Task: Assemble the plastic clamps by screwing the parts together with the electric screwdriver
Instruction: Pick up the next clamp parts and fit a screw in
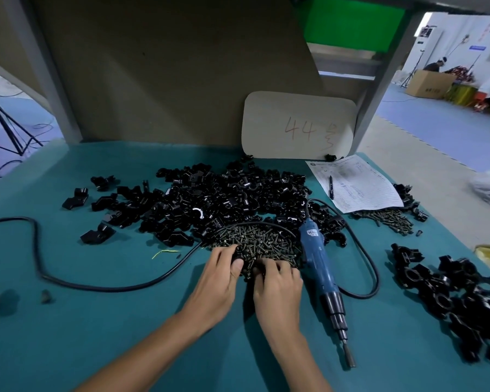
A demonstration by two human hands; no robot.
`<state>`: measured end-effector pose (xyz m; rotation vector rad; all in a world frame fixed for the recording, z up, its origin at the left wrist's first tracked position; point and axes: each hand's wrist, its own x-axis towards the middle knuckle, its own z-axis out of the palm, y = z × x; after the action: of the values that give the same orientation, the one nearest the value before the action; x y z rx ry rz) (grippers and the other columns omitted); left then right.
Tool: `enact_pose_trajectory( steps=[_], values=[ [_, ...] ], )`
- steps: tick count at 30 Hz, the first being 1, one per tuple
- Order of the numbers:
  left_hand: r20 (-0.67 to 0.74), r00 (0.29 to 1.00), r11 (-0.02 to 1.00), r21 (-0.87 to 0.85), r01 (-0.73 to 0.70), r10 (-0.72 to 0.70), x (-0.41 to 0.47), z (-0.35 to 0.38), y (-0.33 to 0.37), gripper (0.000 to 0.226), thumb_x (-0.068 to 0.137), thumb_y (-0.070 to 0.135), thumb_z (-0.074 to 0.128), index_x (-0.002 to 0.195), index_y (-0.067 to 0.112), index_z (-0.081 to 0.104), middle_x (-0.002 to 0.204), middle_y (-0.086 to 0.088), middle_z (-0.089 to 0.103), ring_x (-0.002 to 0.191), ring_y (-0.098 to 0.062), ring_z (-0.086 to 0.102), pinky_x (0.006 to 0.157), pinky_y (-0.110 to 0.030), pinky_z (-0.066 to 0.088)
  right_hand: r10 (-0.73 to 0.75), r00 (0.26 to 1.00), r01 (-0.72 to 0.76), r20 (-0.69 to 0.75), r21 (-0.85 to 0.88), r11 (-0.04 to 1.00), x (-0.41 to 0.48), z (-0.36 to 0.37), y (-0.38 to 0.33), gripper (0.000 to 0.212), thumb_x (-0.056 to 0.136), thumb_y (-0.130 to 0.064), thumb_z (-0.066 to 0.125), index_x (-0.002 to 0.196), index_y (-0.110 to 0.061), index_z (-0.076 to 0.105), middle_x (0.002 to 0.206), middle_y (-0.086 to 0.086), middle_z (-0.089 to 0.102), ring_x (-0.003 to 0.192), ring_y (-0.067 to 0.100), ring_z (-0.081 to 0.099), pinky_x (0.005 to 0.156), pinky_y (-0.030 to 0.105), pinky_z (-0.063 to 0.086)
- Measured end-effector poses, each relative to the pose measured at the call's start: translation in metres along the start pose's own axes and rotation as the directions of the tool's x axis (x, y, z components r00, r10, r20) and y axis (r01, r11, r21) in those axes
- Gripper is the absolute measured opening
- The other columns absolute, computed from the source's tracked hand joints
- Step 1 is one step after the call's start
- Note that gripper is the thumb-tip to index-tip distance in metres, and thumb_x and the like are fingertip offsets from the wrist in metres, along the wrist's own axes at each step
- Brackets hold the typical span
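A big heap of loose black plastic clamp parts (224, 199) covers the middle of the teal table (96, 321). In front of it lies a pile of dark screws (255, 240). My left hand (218, 281) and my right hand (277, 287) both rest at the near edge of that pile, fingers curled into the screws; whether either one pinches a screw is hidden. The blue electric screwdriver (320, 267) lies on the table just right of my right hand, bit pointing toward me. Assembled black clamps (453, 298) are piled at the right.
The screwdriver's black cable (37, 250) loops across the left of the table and around the tool. A paper sheet with a pen (354, 185) lies at the back right, with more screws (391, 219) beside it. A board marked 44 (297, 125) leans against the back panel.
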<state>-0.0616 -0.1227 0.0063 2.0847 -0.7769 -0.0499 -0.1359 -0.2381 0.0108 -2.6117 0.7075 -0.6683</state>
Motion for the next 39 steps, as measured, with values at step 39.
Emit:
enact_pose_trajectory(
  steps=[39],
  values=[
    [0.056, 0.998, 0.992, 0.117, -0.039, 0.033, -0.001, 0.002, -0.001, 0.055, 0.105, 0.054, 0.021, 0.149, 0.024, 0.031, 0.137, 0.012, 0.03, 0.128, -0.006, 0.036, 0.102, -0.03, 0.041, 0.027, 0.994, -0.096, 0.104, 0.752, 0.652, 0.007, -0.007, 0.009, 0.023, 0.098, -0.018, 0.067, 0.117, -0.031, 0.071, 0.11, -0.026, 0.07, 0.109, -0.001, 0.065, 0.092, 0.015, 0.051]
  ],
)
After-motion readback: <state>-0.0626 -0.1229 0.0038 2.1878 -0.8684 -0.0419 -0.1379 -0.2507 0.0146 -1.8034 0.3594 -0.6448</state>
